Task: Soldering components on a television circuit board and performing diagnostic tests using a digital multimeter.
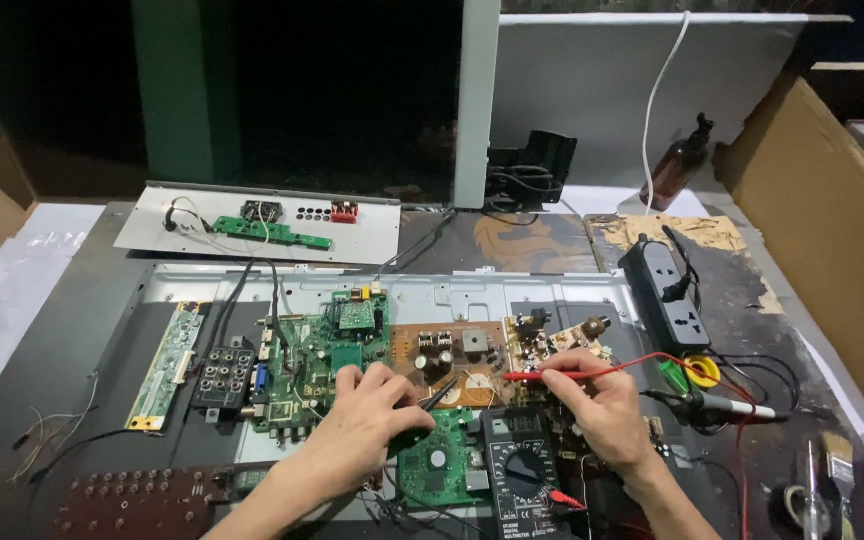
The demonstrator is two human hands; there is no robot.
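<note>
My left hand [370, 418] grips a black test probe [438, 395], its tip pointing at the brown power board [457, 362]. In my right hand [592, 398] is a red test probe [537, 376], held level with its tip toward the same board. A red lead runs from it to the right. A black multimeter [524, 470] lies between my wrists, next to a small green circuit board [438, 465]. The green main board [324, 365] sits left of the brown one, on the metal back panel [422, 290] of a flat screen.
A black power strip [674, 295] lies at right with a soldering iron [722, 404] and a solder roll [700, 372] near it. A white metal plate with a green board [272, 228] sits behind. A brown bottle [678, 165], cardboard [832, 230] and a narrow green board [164, 365] surround the panel.
</note>
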